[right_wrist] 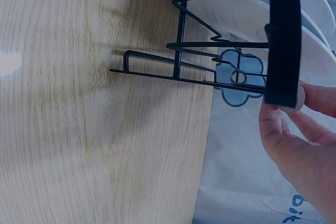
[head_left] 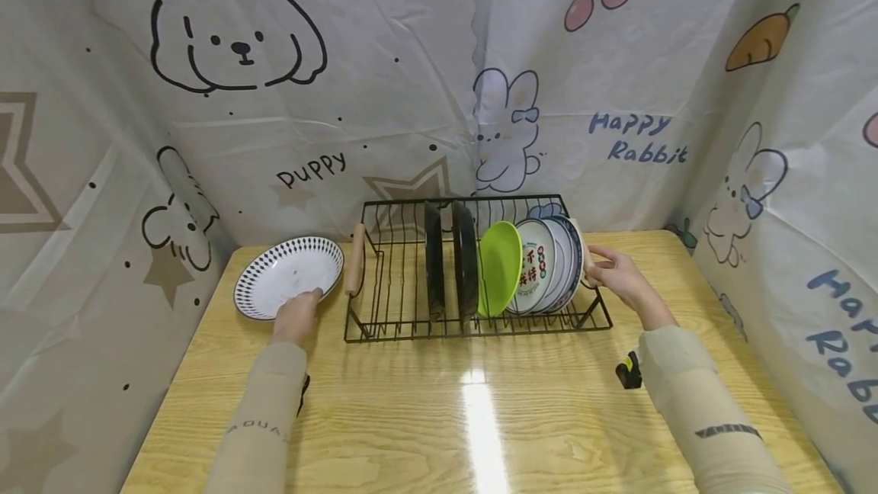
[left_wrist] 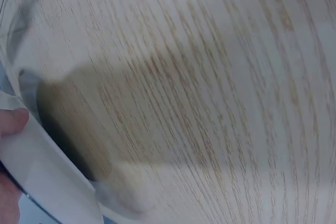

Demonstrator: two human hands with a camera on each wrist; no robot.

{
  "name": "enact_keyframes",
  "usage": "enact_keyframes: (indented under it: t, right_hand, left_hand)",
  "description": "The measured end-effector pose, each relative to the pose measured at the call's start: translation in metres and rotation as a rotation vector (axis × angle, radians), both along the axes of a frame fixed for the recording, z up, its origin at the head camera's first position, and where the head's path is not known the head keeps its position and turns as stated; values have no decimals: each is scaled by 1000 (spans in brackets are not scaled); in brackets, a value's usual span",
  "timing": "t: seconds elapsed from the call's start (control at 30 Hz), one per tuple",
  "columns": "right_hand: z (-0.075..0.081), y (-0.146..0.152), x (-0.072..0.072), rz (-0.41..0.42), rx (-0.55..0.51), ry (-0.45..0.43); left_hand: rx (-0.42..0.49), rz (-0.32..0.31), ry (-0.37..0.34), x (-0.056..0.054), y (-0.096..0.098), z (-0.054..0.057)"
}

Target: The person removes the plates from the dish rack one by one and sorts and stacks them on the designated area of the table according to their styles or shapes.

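A white plate (head_left: 291,273) with a black diamond rim pattern is at the table's left. My left hand (head_left: 298,317) grips its near rim, thumb on the inner side; in the left wrist view only the thumb and a bit of hand show beside the white plate (left_wrist: 47,177). A black wire dish rack (head_left: 411,338) stands in the middle. My right hand (head_left: 626,280) holds the handle (head_left: 578,238) at the rack's right end. Seen from the right wrist, fingers and thumb pinch one end of the dark bar (right_wrist: 283,40).
Two black dishes stand edge-on in the rack, one of them the left black dish (head_left: 434,261). Right of them are a green plate (head_left: 499,269) and several white plates (head_left: 535,269). A wooden handle (head_left: 356,259) is on the rack's left end. A patterned curtain (head_left: 411,120) surrounds the table.
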State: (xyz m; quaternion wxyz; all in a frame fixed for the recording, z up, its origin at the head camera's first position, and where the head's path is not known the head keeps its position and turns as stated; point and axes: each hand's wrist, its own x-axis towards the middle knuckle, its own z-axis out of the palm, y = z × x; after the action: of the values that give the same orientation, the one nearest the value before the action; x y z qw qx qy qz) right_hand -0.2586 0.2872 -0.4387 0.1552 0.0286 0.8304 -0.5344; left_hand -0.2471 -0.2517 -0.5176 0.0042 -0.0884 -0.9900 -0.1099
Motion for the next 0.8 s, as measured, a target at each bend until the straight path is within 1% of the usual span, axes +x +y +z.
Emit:
enact_keyframes:
  t: [0.17,0.23,0.4,0.57,0.8]
  right_hand:
    - [0,1,-1,3,7,12]
    - [0,1,0,7,11,17]
    - [-1,2,0,7,14,25]
    - [-2,2,-1,6,8,25]
    - [-1,2,0,6,-2,23]
  left_hand:
    - [31,16,-63,0,2,-5]
    - [41,19,-77,0,2,-7]
    - [59,32,-91,2,4,-11]
    - [57,52,-105,1,5,-12]
    - [68,49,-99,1,5,-13]
